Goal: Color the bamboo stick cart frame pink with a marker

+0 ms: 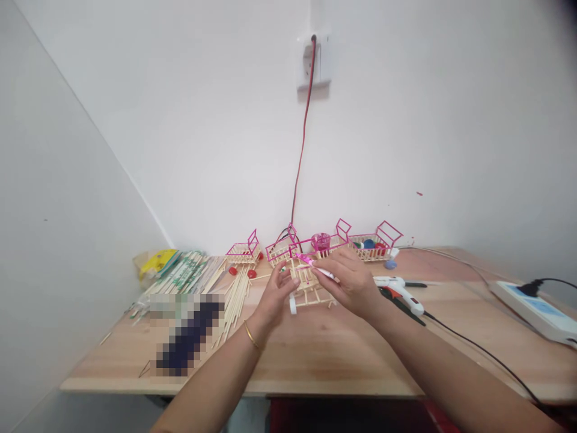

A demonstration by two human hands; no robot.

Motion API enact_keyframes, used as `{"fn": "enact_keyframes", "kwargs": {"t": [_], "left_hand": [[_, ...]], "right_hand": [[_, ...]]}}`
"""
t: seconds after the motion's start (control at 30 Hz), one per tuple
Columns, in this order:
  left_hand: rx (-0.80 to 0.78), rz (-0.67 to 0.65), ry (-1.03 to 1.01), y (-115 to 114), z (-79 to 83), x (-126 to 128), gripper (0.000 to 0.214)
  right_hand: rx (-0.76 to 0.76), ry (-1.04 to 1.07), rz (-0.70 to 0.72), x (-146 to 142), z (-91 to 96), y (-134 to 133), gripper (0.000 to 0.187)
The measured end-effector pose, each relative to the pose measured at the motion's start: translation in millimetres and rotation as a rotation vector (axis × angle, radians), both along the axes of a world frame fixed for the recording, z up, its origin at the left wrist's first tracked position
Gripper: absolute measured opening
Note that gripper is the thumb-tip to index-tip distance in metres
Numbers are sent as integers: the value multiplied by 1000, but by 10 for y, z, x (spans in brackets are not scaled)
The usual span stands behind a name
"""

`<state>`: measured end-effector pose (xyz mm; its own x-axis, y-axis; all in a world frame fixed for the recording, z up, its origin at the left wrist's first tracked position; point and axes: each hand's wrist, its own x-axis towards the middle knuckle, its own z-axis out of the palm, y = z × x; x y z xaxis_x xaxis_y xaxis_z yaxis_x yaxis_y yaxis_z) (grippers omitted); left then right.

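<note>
A small cart of wooden sticks (311,294) stands on the table before me, with a white round wheel (293,305) at its near left corner. My left hand (277,288) is at the cart's left side, thumb and fingers curled around its edge. Above the cart, my right hand (347,279) grips a pink-and-white marker pen (323,272), its pink end pointing left at the cart's upper frame. Part of the cart is hidden behind the right hand. Pink colour shows on some upper sticks.
Similar stick carts with pink rims, one at left (243,255) and one at right (372,249), line the wall near a pink cup (321,242). Loose sticks (237,297) and red caps (251,273) lie left. A glue gun (401,291) and power strip (538,310) lie right.
</note>
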<state>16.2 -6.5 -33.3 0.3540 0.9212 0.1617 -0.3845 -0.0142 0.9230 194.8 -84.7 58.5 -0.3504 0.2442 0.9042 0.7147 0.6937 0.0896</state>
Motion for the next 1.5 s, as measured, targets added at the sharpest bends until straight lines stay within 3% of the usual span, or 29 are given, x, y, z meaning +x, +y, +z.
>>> {"fn": "enact_keyframes", "kwargs": {"t": [0.57,0.8,1.03,1.13,1.23,1.33,1.43,1.5], "left_hand": [[10,-41,26,-15,34,-13,84],[22,-34,58,-36,55,-18,85],[11,-30,39,-54,75,-12,88],[-14,-31,47,-70,99,-18,89],[-34,-40,31,-100,138,-32,88],[-43,-54,24,-134,183,-47,87],[-35,-95,18,-164,212,-51,87],[-19,-133,7,-181,222,-45,86]], "right_hand": [[-80,12,41,56,-183,2,14],[-48,33,88,68,-84,14,17],[-144,65,88,92,-129,-72,9],[-198,242,106,141,-145,-111,14],[-270,660,90,230,-196,-66,12],[-436,1015,220,323,-317,50,20],[-575,1143,408,338,-467,149,20],[-607,1185,438,291,-540,167,19]]}}
